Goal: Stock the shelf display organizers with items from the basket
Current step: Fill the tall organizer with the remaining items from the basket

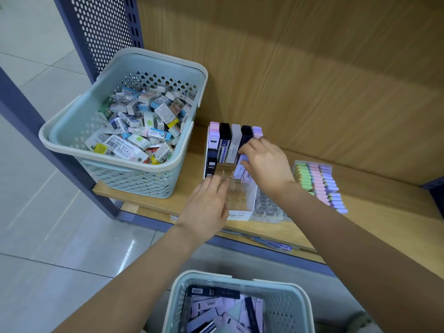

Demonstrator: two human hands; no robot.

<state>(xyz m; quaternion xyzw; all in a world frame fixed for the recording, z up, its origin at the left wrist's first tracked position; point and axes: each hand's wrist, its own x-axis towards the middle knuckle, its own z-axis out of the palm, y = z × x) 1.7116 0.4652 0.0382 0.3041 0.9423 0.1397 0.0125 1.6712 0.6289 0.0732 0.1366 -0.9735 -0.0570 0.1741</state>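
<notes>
Lead case point(243, 161), lilac, pinched in right hand point(264, 162) at organizer's point(237, 216) rear row, 12 o'clock of near basket point(298, 308); left hand point(206, 203) laid flat-fingered on dividers point(231, 181); noted risk: skewed insertion toppling upright neighbours point(225, 140).

Landmark = display organizer point(242, 207). Front label reads only "graph MG"; the start is covered by the left hand point(205, 207), fingertips blurred over the front-left dividers. Right hand point(265, 162) over the organizer's right rows pinches a lavender case point(243, 159), mostly hidden under the fingers, print unreadable. Clear tray point(269, 209) just right of organizer: partly behind right forearm, contents can't tell. Near basket point(286, 308) below organizer: cut off by bottom edge. Shelf basket point(79, 121) left of organizer: box print too small. Blue packets point(276, 245) under organizer's shelf: blurred, half hidden.
</notes>
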